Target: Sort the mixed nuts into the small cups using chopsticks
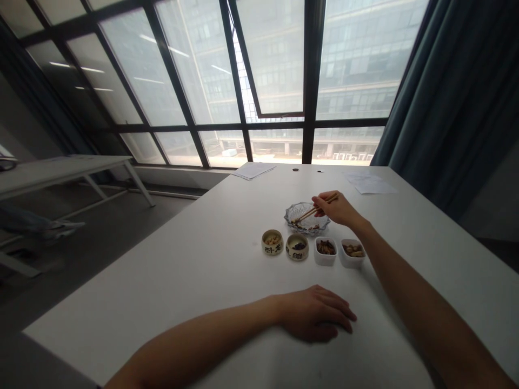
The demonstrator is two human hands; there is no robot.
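Note:
My right hand [331, 206] is closed around a pair of wooden chopsticks [311, 212]. Their tips reach down into a clear cut-glass bowl [288, 215], where some small dark and pale pieces lie. In front of the bowl stand two round cream containers with dark characters, a left one [272, 249] with light brown pieces and a right one [297, 254] with dark pieces. Beside them are two white square tubs, one [325, 259] holding dark reddish strips and the other [352, 262] holding tan chunks. My left hand [318, 315] rests on the table, fingers stretched out, holding nothing.
The white table [203, 281] extends toward the windows. Paper sheets lie at its far left [254, 170] and far right [371, 183]. Two small dark round items sit near the far edge. Another white table [60, 173] stands at left, and a blue curtain [454, 108] hangs at right.

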